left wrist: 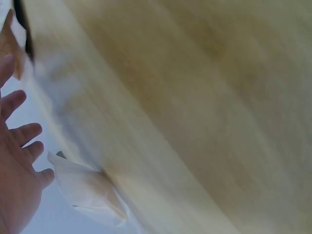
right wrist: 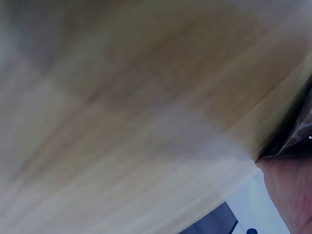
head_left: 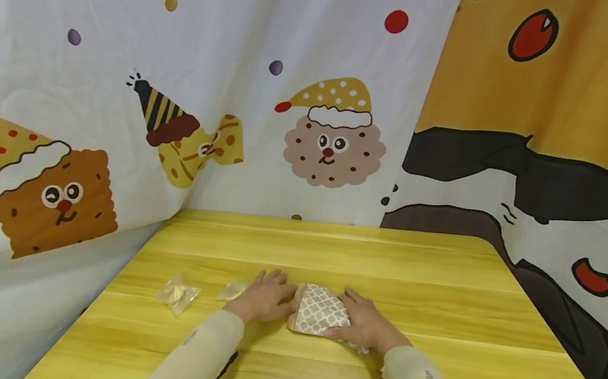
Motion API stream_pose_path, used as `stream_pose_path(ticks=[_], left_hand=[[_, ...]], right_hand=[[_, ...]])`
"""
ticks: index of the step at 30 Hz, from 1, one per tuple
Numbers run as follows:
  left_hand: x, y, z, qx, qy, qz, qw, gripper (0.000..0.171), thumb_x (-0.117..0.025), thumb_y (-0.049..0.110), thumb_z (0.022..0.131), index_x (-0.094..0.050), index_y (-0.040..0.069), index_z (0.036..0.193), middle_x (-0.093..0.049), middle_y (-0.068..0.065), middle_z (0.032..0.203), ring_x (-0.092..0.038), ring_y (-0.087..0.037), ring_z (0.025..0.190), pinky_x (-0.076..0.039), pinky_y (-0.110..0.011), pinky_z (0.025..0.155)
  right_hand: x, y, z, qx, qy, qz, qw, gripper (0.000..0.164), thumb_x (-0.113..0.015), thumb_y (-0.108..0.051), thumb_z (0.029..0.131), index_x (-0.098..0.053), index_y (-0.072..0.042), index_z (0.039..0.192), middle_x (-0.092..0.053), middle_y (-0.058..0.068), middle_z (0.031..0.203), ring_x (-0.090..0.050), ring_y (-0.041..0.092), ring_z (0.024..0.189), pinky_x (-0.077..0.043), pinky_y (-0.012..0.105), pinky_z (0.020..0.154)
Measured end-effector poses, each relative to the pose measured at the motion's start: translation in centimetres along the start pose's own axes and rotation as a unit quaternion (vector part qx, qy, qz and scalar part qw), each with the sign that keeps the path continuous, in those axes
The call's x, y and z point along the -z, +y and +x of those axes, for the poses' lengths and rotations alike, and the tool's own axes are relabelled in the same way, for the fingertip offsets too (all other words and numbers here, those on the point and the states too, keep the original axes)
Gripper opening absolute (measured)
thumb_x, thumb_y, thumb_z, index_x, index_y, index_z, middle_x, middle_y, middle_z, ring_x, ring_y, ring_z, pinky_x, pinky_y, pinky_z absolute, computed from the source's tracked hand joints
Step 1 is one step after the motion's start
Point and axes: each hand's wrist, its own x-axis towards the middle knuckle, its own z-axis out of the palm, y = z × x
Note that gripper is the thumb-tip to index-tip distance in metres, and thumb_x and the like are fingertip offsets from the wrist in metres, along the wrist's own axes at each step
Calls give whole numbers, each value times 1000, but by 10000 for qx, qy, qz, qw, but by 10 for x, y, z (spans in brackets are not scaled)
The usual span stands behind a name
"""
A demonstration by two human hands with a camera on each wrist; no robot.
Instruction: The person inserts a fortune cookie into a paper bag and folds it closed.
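Observation:
A white-and-tan lattice-patterned paper bag (head_left: 322, 312) with a plain brown left edge lies on the wooden table between both hands. My left hand (head_left: 268, 298) is at its brown edge, thumb side close against it. In the left wrist view the fingers (left wrist: 31, 132) are spread and nearly straight. My right hand (head_left: 364, 324) holds the bag's right part, thumb over the near side and fingers round the far side. The right wrist view catches only a dark sliver of the bag (right wrist: 303, 127) beside the hand. A clear packet (head_left: 232, 289) sits just left of my left hand, partly hidden by it.
Another clear packet (head_left: 177, 294) with something yellowish inside lies farther left on the wooden table (head_left: 458, 376). A printed curtain (head_left: 247, 9) hangs behind the table's far edge and along its sides.

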Motion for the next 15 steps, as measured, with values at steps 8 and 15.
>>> stream_pose_path(ticks=[8,15], left_hand=[[7,10,3,-211,832,-1186,9892,51,-56,31,102,-48,5,145,-42,-21,149,-36,-37,140,-28,-52,115],[0,21,3,-97,1074,-2090,9719,48,-59,27,101,-52,2,141,-53,-23,138,-47,-40,129,-37,-55,108]], right_hand=[[3,-1,1,-89,28,77,9999,98,-71,-63,82,-37,-3,152,-20,21,160,-20,46,144,-13,64,115],[-2,-2,1,-74,36,112,9999,98,-72,-63,81,-38,-4,151,-21,22,160,-20,46,144,-11,65,114]])
